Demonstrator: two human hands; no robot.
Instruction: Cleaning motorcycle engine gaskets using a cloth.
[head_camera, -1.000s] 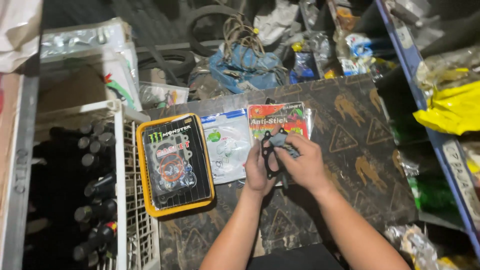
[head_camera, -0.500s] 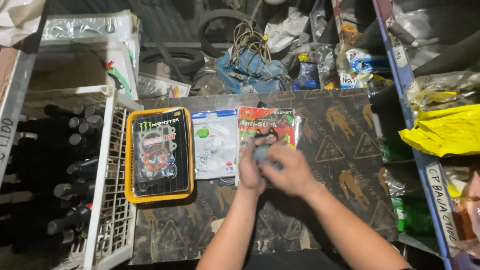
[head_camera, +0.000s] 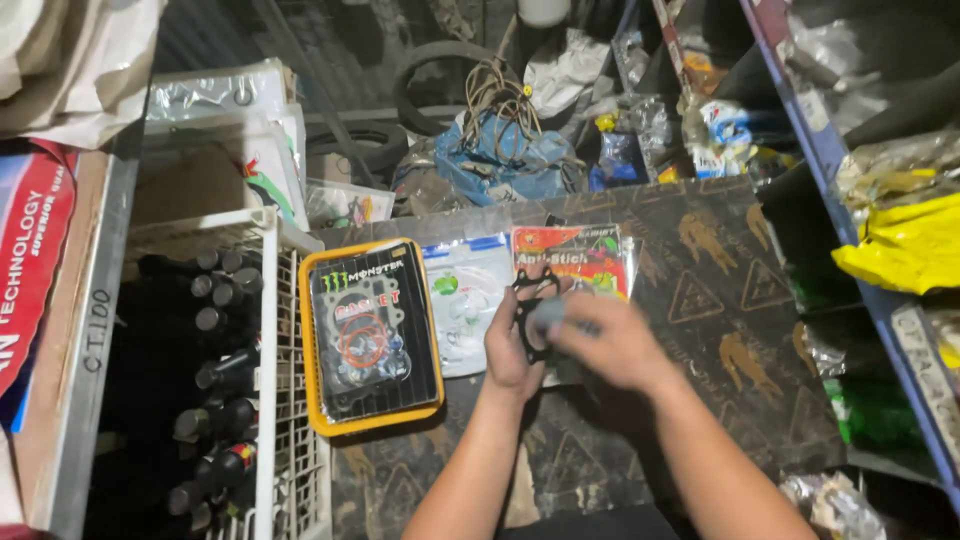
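A cluttered motorcycle repair workshop or parts store is shown. Sealed gasket packets (head_camera: 372, 335) are laid out on a dark patterned surface (head_camera: 740, 330). Rubber tyres (head_camera: 440, 75) and tangled cables (head_camera: 495, 95) are piled behind it. A white crate (head_camera: 268, 400) of dark bottles (head_camera: 215, 380) is seen at the left, and blue metal shelving (head_camera: 830, 160) stuffed with bagged parts at the right.

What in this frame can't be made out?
- Head view: the right hand is motion-blurred; whether it grips the thin black gasket held by the left hand is unclear.
- The red packet is partly covered by both hands.
- The dark bottles in the white crate sit in shadow; their kind is unreadable.
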